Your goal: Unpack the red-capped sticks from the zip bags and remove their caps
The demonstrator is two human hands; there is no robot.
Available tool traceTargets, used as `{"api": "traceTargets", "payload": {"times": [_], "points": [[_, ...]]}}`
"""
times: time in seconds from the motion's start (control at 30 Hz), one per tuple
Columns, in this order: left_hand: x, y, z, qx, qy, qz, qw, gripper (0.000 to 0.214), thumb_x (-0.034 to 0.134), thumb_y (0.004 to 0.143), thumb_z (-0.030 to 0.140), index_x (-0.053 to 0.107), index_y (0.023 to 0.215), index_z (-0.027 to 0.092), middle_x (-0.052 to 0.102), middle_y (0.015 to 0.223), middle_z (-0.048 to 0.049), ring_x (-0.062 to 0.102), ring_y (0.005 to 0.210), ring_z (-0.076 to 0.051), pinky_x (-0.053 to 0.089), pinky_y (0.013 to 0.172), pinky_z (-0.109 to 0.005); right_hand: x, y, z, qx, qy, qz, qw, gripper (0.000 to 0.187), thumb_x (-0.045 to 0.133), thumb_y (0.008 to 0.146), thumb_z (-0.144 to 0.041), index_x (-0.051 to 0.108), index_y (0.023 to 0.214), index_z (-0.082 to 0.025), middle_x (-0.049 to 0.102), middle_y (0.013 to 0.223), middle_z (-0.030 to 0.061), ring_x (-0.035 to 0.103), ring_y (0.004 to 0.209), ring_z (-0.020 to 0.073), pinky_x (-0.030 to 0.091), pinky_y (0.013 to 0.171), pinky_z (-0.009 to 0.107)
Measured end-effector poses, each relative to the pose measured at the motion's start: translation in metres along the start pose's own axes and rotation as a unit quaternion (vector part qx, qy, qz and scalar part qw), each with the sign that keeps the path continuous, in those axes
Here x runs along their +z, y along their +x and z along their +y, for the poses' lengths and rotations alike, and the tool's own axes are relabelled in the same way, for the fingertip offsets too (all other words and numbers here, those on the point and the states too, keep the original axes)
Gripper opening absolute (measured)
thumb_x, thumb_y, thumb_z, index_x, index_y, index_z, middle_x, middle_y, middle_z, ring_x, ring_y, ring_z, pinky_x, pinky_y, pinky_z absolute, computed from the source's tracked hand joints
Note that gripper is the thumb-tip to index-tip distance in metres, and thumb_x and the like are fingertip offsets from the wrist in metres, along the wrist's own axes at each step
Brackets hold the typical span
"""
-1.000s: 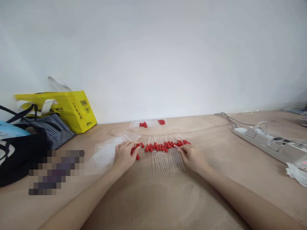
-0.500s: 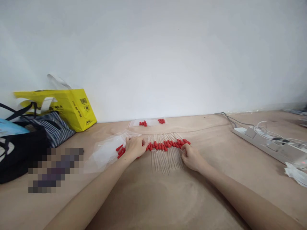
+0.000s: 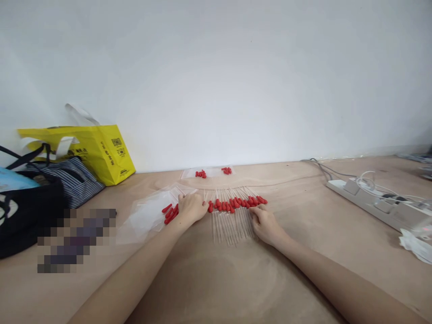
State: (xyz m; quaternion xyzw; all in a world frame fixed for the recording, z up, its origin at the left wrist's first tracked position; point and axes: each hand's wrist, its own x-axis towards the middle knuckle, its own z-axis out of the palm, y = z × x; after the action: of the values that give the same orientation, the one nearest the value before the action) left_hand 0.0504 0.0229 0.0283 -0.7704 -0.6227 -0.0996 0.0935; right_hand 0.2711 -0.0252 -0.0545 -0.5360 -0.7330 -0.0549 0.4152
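A row of glass droppers with red rubber bulbs lies across the wooden table, their clear tubes pointing alternately toward and away from me. At the row's left end, my left hand is closed with the fingers curled down. Its fingertips are hidden, so what it holds cannot be made out. My right hand pinches at a dropper on the right end, with thumb and forefinger just below the red bulbs. Several more red bulbs lie left of my left hand on clear plastic bags.
Another clear bag with red-bulbed droppers lies by the wall. At left stand a yellow bag, a striped pouch and a black bag. A white power strip with cables and a crumpled tissue lie at right.
My right hand has shifted slightly left and down along the right end of the row. My left hand has moved a little to the right, staying over the left end.
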Motion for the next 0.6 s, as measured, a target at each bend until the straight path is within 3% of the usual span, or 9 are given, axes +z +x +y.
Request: {"api": "traceTargets", "payload": {"times": [0.23, 0.33, 0.47, 0.6], "points": [[-0.014, -0.026, -0.01, 0.027, -0.008, 0.042, 0.999, 0.033, 0.038, 0.081, 0.032, 0.057, 0.059, 0.018, 0.065, 0.071, -0.0067, 0.056, 0.075, -0.024, 0.03, 0.073, -0.041, 0.003, 0.0, 0.003, -0.02, 0.032, 0.045, 0.998, 0.029, 0.036, 0.072, -0.003, 0.06, 0.082, -0.014, 0.057, 0.075, 0.0079, 0.054, 0.072, 0.0177, 0.044, 0.064, 0.03], [-0.008, -0.045, -0.014, 0.106, -0.009, 0.107, 0.989, 0.027, 0.04, 0.083, 0.03, 0.057, 0.067, 0.018, 0.064, 0.075, -0.0049, 0.054, 0.077, -0.022, 0.029, 0.074, -0.04, -0.007, 0.005, 0.001, -0.027, 0.045, 0.061, 0.997, 0.023, 0.04, 0.075, -0.01, 0.059, 0.087, -0.015, 0.057, 0.079, 0.0077, 0.054, 0.076, 0.0187, 0.044, 0.069, 0.032], [0.006, -0.063, -0.012, 0.208, 0.012, 0.207, 0.956, 0.024, 0.044, 0.083, 0.028, 0.055, 0.065, 0.017, 0.061, 0.07, -0.0037, 0.052, 0.072, -0.02, 0.028, 0.076, -0.039, -0.023, 0.01, -0.011, -0.085, 0.032, 0.077, 0.993, 0.02, 0.046, 0.078, -0.018, 0.058, 0.094, -0.018, 0.059, 0.085, 0.0071, 0.052, 0.082, 0.0199, 0.041, 0.073, 0.034], [0.016, -0.07, -0.004, 0.267, 0.029, 0.265, 0.926, 0.025, 0.045, 0.084, 0.027, 0.054, 0.062, 0.017, 0.057, 0.063, -0.0014, 0.049, 0.065, -0.016, 0.028, 0.078, -0.037, -0.028, 0.007, -0.028, -0.161, -0.027, 0.044, 0.986, 0.026, 0.052, 0.078, -0.027, 0.057, 0.103, -0.02, 0.06, 0.096, 0.0071, 0.051, 0.09, 0.02, 0.037, 0.08, 0.037]]}}
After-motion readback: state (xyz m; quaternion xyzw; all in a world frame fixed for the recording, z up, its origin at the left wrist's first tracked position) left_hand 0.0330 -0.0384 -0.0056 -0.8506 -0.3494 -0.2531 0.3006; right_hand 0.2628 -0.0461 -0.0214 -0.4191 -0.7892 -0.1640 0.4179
